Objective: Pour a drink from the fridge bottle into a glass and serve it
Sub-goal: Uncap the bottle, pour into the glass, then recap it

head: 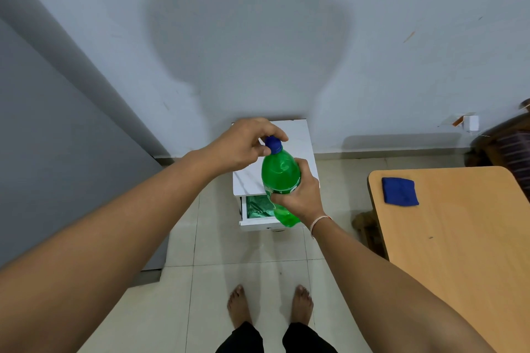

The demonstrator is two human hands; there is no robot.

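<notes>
Green bottle [281,178] held in the air, roughly upright with the neck tilted slightly away, above a small white cabinet [298,135] that stands against the wall. Blue cap [273,144] on the neck.

Clearance: open tiled floor [218,249] in front of the cabinet and to its left. Wooden table [459,238] to the right, its rounded near-left corner well apart from the bottle; blue cloth [399,191] lies near that corner. Cabinet front is open, with green shiny material inside.

Grip: right hand [301,195] wrapped closed around the bottle's middle, thumb across the label. Left hand [243,146] fingertips pinched on the cap. Thread band [318,222] on right wrist.
</notes>
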